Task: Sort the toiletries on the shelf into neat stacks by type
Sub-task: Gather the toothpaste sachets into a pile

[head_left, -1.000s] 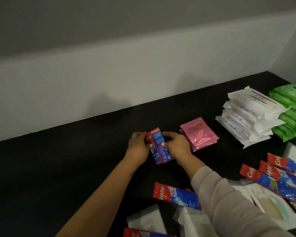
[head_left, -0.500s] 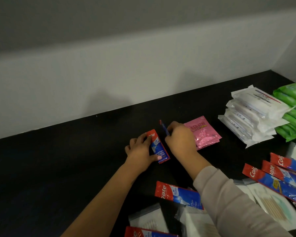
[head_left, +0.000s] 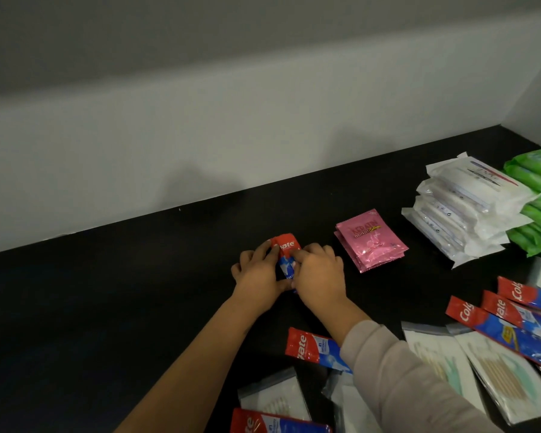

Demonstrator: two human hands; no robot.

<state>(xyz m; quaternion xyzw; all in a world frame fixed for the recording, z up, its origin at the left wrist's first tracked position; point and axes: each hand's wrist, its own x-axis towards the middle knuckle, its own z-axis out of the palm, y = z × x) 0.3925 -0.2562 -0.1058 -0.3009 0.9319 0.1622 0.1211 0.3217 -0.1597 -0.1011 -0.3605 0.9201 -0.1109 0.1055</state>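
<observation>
Small toothpaste sachets [head_left: 286,254] are pressed together on the black shelf [head_left: 107,307] between the left hand [head_left: 258,281] and right hand [head_left: 320,278]; pink sachets [head_left: 370,240] are stacked just right.

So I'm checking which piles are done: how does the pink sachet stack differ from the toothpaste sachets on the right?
The pink sachets are squarish; the toothpaste sachets are long, red and blue. The pink sachets sit squared up in one stack; the toothpaste sachets are fanned out, overlapping at a slant. The pink stack lies on the bare shelf; the toothpaste sachets lie partly on clear packets. Both are flat and no hand touches them.
</observation>
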